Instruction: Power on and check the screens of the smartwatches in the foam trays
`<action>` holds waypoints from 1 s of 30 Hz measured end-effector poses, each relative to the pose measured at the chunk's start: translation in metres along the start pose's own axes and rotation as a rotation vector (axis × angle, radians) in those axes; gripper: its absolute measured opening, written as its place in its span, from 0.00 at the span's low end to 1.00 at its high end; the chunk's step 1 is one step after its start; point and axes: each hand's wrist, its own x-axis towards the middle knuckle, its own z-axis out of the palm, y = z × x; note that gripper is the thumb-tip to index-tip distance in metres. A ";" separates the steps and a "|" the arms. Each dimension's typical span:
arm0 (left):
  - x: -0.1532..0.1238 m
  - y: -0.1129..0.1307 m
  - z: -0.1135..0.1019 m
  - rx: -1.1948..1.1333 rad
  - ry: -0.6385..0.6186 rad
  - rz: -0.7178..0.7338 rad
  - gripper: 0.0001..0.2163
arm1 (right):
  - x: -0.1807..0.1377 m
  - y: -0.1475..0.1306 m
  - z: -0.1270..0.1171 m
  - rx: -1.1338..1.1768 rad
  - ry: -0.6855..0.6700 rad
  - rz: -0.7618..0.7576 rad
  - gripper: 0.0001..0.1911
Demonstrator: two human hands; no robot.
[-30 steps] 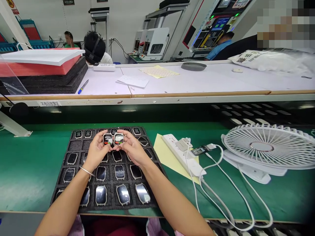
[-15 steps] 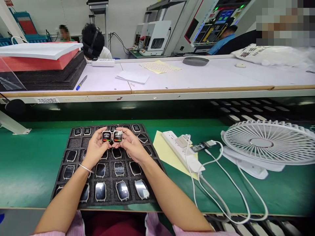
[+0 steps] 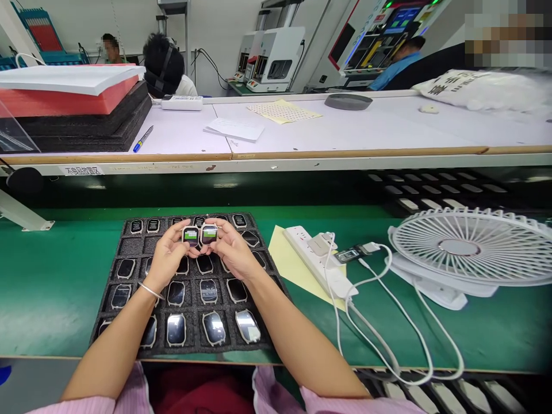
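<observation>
Two strapless smartwatches are held side by side above a black foam tray (image 3: 194, 343). My left hand (image 3: 169, 256) grips one smartwatch (image 3: 190, 236) by its edges, its screen lit with a green band. The other smartwatch (image 3: 209, 234), also lit with green, is pinched in my right hand (image 3: 235, 250). Both screens face me, and the two cases nearly touch. Below, the tray's compartments hold several more watches, such as a dark-screened one (image 3: 176, 329); some at the far row show lit text. My forearms hide part of the tray.
Right of the tray, a white power strip (image 3: 317, 259) lies on yellow paper (image 3: 280, 259), with white cables trailing off the front edge. A white fan (image 3: 459, 247) stands farther right. Behind runs a raised shelf (image 3: 280, 138) with a foam stack (image 3: 86, 109) and a pen (image 3: 143, 139). People sit beyond.
Both watch screens have switched from dark with text and a red-green strip to a display with a green band. My hands stay in nearly the same place; the view has shifted slightly.
</observation>
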 end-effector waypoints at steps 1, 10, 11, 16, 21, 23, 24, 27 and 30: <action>0.000 0.001 0.000 -0.011 -0.001 -0.010 0.23 | 0.000 0.000 0.000 -0.009 0.002 -0.001 0.23; -0.001 0.002 0.002 -0.026 0.010 -0.030 0.20 | 0.003 0.005 -0.001 -0.061 0.030 -0.025 0.18; -0.001 0.002 0.002 -0.030 0.010 -0.029 0.20 | 0.003 0.006 -0.001 -0.058 0.027 -0.027 0.18; 0.000 0.002 0.001 -0.050 0.008 -0.032 0.21 | 0.002 0.005 -0.002 -0.048 0.012 -0.033 0.19; 0.000 0.001 0.001 -0.079 0.017 -0.047 0.21 | 0.003 0.006 -0.002 -0.033 0.002 -0.036 0.20; 0.001 0.001 0.001 -0.100 0.022 -0.050 0.22 | 0.003 0.007 -0.001 -0.025 0.002 -0.038 0.20; 0.001 0.001 0.001 -0.112 0.025 -0.050 0.22 | 0.004 0.007 -0.001 -0.021 0.000 -0.039 0.20; 0.002 0.001 0.000 -0.152 0.044 -0.050 0.22 | 0.005 0.007 0.000 0.000 -0.002 -0.039 0.20; 0.003 0.002 -0.001 -0.180 0.049 -0.037 0.22 | 0.007 0.006 0.002 0.039 0.001 -0.037 0.17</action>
